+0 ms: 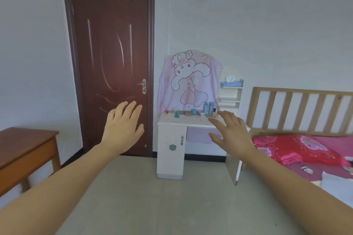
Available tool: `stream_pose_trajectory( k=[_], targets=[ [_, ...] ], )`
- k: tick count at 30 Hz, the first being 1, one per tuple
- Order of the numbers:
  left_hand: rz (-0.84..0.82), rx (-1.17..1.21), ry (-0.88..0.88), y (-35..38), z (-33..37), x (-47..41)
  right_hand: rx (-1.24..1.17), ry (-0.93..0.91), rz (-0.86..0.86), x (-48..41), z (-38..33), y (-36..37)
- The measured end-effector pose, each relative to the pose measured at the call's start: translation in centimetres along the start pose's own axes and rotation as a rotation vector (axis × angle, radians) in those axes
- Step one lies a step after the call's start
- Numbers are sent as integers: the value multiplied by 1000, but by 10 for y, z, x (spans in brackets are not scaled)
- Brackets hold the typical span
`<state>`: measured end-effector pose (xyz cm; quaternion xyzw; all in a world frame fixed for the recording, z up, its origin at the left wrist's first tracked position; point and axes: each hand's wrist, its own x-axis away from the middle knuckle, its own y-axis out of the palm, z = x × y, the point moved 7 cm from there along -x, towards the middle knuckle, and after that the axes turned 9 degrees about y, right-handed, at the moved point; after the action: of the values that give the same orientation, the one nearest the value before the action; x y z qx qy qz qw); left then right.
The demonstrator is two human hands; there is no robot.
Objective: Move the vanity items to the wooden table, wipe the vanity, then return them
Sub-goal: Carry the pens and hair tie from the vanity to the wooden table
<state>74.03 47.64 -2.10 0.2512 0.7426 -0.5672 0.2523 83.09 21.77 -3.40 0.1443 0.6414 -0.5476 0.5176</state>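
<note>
White vanity [172, 122], small bottles on top, left hand [122, 129], right hand [233, 133] spread, empty

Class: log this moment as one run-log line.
stage: pre-move | left hand: open | right hand: open | vanity items: on vanity | wooden table: left

Bright, even daylight, soft shadows, faint sheen on the door [112, 66] — slight blur, wide-angle bending at edges
</note>
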Motion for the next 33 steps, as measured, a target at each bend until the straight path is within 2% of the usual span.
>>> stream_pose_trajectory(
  k=[9, 13, 18, 24, 28, 33],
  targets=[
    [90, -31, 129, 101, 46, -149, -4, 5, 5, -70, 91, 131],
    [76, -1, 27, 157, 37, -189, -39, 11, 3, -106, 105, 189],
    [-24, 77, -112, 247, 19, -200, -144, -44, -28, -125, 108, 276],
    [-49, 126, -162, 331, -31, -240, -164, -85, -75, -171, 109, 375],
    [4, 187, -188, 374, -67, -292, -139, -100, -85, -212, 115, 432],
    [-13, 328, -198, 443, -80, -344, -151, 13, -99, -250, 132, 502]
  ],
)
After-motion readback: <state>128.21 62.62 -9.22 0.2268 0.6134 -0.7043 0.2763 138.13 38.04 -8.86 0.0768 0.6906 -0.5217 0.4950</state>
